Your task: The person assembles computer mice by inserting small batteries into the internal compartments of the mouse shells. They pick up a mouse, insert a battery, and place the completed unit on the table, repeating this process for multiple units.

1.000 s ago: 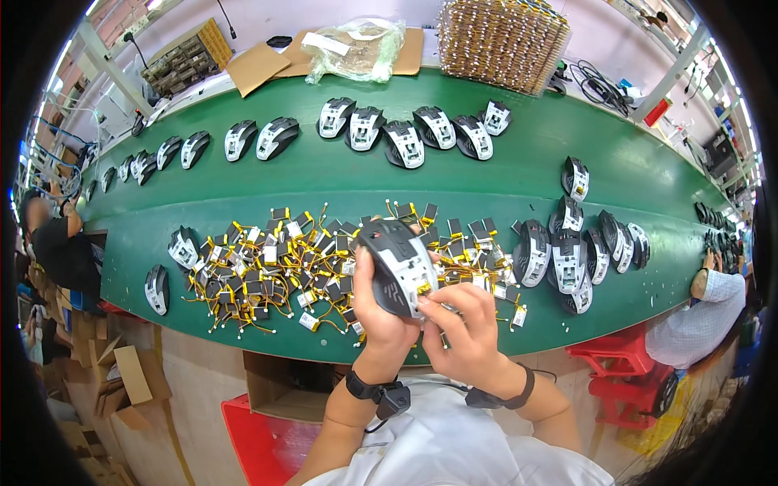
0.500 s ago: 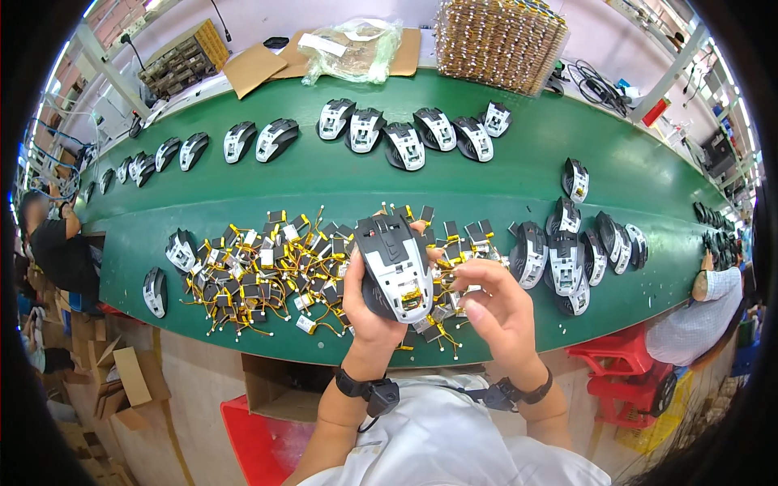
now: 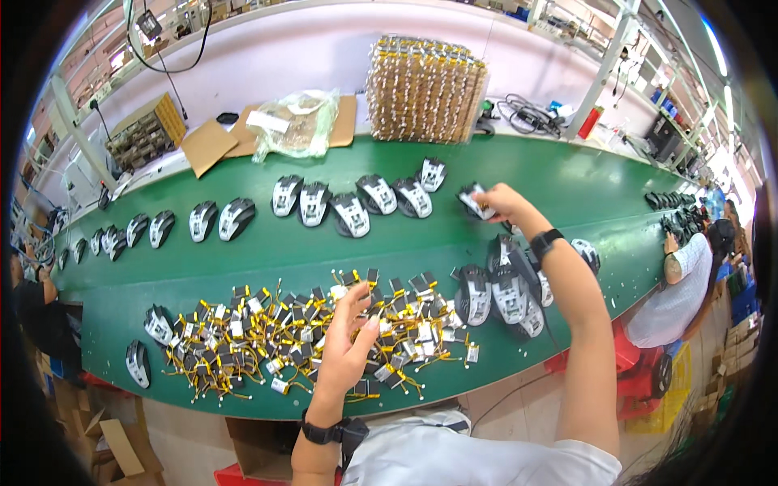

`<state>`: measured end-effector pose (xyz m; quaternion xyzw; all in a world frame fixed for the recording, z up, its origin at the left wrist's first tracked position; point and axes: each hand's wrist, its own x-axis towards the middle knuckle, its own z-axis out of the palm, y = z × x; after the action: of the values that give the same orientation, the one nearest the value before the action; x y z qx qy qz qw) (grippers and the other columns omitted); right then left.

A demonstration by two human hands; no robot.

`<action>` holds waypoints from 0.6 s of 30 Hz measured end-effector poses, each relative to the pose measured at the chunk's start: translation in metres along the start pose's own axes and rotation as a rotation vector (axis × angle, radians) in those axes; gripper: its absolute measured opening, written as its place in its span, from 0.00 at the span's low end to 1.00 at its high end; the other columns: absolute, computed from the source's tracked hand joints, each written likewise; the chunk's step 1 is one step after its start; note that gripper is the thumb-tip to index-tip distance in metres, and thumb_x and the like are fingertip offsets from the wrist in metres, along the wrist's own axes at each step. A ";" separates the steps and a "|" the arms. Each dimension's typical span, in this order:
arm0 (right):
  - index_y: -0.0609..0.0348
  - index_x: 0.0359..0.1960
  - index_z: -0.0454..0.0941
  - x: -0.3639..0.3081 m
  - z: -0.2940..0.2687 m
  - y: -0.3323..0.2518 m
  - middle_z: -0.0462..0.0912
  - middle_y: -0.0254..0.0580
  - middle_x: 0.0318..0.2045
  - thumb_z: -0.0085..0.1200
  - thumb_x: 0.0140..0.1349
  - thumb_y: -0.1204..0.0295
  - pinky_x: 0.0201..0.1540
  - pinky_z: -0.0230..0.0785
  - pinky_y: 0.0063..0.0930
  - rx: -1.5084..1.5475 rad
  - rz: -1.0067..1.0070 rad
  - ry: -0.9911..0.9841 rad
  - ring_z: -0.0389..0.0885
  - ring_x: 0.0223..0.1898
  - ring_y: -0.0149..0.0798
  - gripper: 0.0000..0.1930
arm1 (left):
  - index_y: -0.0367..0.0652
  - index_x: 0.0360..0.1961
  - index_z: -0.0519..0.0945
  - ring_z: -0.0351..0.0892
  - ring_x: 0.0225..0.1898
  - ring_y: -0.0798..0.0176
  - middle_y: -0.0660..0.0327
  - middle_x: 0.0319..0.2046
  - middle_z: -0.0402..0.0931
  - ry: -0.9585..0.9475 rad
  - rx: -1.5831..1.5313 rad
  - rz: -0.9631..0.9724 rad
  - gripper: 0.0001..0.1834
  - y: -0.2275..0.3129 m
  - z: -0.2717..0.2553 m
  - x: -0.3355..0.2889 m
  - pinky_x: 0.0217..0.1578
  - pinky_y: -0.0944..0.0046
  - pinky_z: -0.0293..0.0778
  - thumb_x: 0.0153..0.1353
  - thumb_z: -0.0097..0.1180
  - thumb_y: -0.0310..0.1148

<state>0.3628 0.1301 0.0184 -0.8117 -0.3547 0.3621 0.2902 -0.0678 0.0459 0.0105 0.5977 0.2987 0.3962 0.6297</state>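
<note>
My right hand (image 3: pixel 504 203) reaches far across the green table. Its fingers are closed on the right side of a grey-and-black computer mouse shell (image 3: pixel 475 202), whose white inner part shows. Nearer to me, my left hand (image 3: pixel 348 344) is raised over a pile of small batteries (image 3: pixel 243 340). Its fingers stretch upward and it holds nothing. The batteries are silver and black with yellow tape and thin wires. Under my right forearm lies a cluster of mouse shells (image 3: pixel 509 292), partly hidden by the arm.
A group of mouse shells (image 3: pixel 350 214) lies beyond the pile, with a row (image 3: pixel 162 228) running left. Behind them are a plastic bag (image 3: pixel 296 130) on cardboard and a tall stack of wired batteries (image 3: pixel 425 93). A seated person (image 3: pixel 677 292) works at the right.
My left hand has let go of the mouse shell it held and is now bare. My right hand has moved forward and right, onto a mouse shell. The view has shifted too.
</note>
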 end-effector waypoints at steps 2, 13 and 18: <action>0.69 0.38 0.83 0.012 -0.012 -0.001 0.86 0.54 0.38 0.58 0.62 0.52 0.43 0.80 0.39 -0.520 -0.040 0.161 0.86 0.38 0.49 0.25 | 0.38 0.66 0.67 0.69 0.63 0.50 0.50 0.62 0.69 -0.019 0.070 -0.001 0.27 -0.003 -0.006 -0.004 0.58 0.54 0.69 0.65 0.53 0.31; 0.64 0.67 0.62 0.102 0.089 -0.079 0.76 0.59 0.59 0.59 0.54 0.39 0.62 0.68 0.46 -0.564 -0.061 0.294 0.76 0.60 0.57 0.49 | 0.36 0.59 0.73 0.76 0.57 0.55 0.50 0.54 0.76 0.045 0.259 0.095 0.22 0.024 -0.017 -0.003 0.55 0.57 0.72 0.63 0.54 0.28; 0.61 0.60 0.69 0.123 0.106 -0.067 0.82 0.58 0.51 0.60 0.54 0.54 0.56 0.72 0.46 -0.605 -0.187 0.474 0.81 0.53 0.56 0.34 | 0.35 0.58 0.73 0.75 0.58 0.58 0.52 0.54 0.77 0.104 0.105 0.079 0.20 0.016 -0.027 -0.017 0.59 0.58 0.69 0.65 0.52 0.27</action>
<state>0.3134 0.2882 -0.0402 -0.8858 -0.4410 0.0158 0.1436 -0.1022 0.0447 0.0219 0.6198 0.3275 0.4352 0.5649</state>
